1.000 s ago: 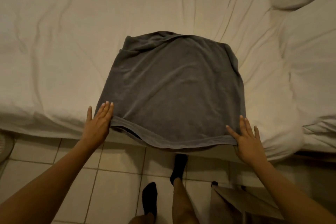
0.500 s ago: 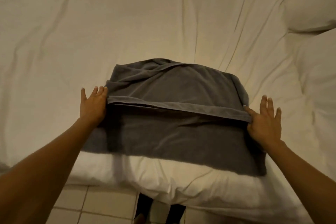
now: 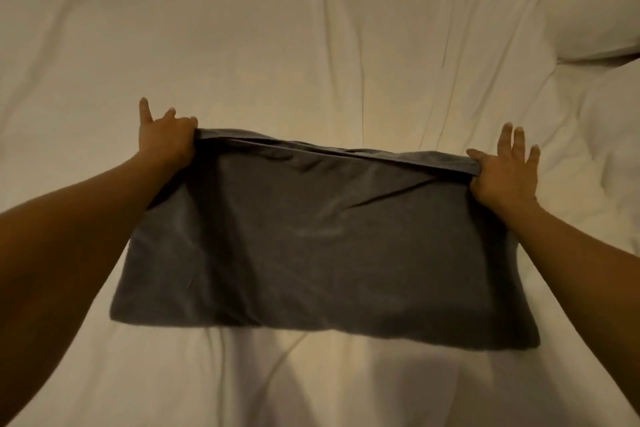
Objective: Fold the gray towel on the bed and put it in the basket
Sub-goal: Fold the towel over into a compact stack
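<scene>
The gray towel (image 3: 322,246) lies on the white bed sheet (image 3: 311,45), doubled over into a wide rectangle with its fold toward me. My left hand (image 3: 166,140) pinches the towel's far left corner between thumb and fingers, with the other fingers lifted. My right hand (image 3: 504,173) grips the far right corner the same way. The hemmed edge stretched between both hands sits on top of the towel's far edge. No basket is in view.
The wrinkled white sheet fills nearly the whole view. A white pillow (image 3: 595,3) lies at the far right corner. The shadow of my body falls on the sheet below the towel.
Both hands carried the towel's near edge away from me, over the towel, to its far edge, halving it. The view tilted forward, so the floor and my feet left the frame.
</scene>
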Available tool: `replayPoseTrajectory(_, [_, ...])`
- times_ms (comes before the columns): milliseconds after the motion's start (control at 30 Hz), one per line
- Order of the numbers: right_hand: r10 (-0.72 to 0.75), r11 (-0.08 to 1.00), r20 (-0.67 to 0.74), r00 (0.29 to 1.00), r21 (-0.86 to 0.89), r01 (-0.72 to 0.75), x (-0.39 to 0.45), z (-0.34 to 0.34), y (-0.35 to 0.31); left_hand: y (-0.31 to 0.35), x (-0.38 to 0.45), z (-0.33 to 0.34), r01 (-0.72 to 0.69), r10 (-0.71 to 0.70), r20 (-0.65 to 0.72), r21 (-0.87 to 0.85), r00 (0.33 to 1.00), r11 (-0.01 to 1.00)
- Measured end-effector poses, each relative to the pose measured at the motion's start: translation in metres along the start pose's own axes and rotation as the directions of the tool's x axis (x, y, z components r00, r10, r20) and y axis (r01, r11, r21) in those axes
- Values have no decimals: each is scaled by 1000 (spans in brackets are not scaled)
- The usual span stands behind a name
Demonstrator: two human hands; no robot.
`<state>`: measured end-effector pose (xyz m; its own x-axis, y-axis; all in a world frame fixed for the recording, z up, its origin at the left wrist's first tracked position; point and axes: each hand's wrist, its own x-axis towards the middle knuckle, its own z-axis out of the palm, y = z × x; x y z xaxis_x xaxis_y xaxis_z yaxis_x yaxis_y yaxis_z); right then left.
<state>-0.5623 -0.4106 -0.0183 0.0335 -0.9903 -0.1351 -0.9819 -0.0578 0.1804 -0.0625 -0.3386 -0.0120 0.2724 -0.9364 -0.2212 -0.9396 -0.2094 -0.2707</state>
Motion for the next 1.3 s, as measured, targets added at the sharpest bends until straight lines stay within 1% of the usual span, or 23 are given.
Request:
replayPoseTrajectory(100, [47,999,-80,996,28,-45,23,-2,-2,2,26,-7,122,-122,9,-23,993,992])
replayPoseTrajectory(167, [154,987,-105,983,55,-149,32,-4,-4,8,34,-5,210,-213,-41,-66,976,976])
replayPoseTrajectory(200, [205,978,-95,974,61,-200,32,-3,-7,14,35,-3,230,-236,-56,-97,970,968])
replayPoseTrajectory(233, [218,975,-78,973,56,-214,30,1,-13,21,34,0,217,-227,-56,-137,972,966])
replayPoseTrajectory(267, [188,982,-65,980,49,-185,25,7,-20,31,30,4,165,-178,-55,-183,982,969])
replayPoseTrajectory(333, [61,996,-47,997,66,-58,11,24,-39,56,22,16,-32,13,-77,-247,997,969])
replayPoseTrajectory(400, [-50,993,-16,999,111,52,-4,38,-62,84,8,27,-224,205,-94,-270,974,937])
replayPoseTrajectory(433, [-96,988,8,995,125,94,-11,44,-74,98,1,31,-282,273,-70,-281,959,918])
replayPoseTrajectory(500, [-161,975,79,984,168,146,-22,56,-97,119,-8,44,-328,355,51,-280,934,902])
replayPoseTrajectory(567, [-181,958,172,968,254,134,-26,67,-109,129,-10,58,-308,368,202,-276,908,911])
replayPoseTrajectory(600, [-178,951,208,962,287,114,-26,70,-111,130,-8,63,-292,365,247,-286,898,912])
replayPoseTrajectory(633, [-172,949,227,959,297,100,-25,73,-112,130,-7,66,-284,365,264,-300,893,911])
replayPoseTrajectory(700, [-159,955,224,962,283,92,-23,74,-111,128,-6,68,-283,374,247,-335,894,899])
replayPoseTrajectory(833, [-149,949,144,978,300,101,-46,67,-124,109,-32,76,-302,367,104,-390,924,870])
replayPoseTrajectory(1000, [-199,896,86,976,420,145,-116,63,-173,42,-94,105,-390,416,19,-309,909,867])
replayPoseTrajectory(1100, [-287,861,97,953,462,212,-165,61,-220,-5,-120,117,-385,404,22,-261,915,885])
replayPoseTrajectory(1200, [-430,803,147,891,512,304,-211,59,-269,-49,-137,125,-339,360,53,-232,932,912])
replayPoseTrajectory(1300, [-523,763,140,841,517,389,-240,57,-308,-81,-144,127,-338,361,118,-180,925,924])
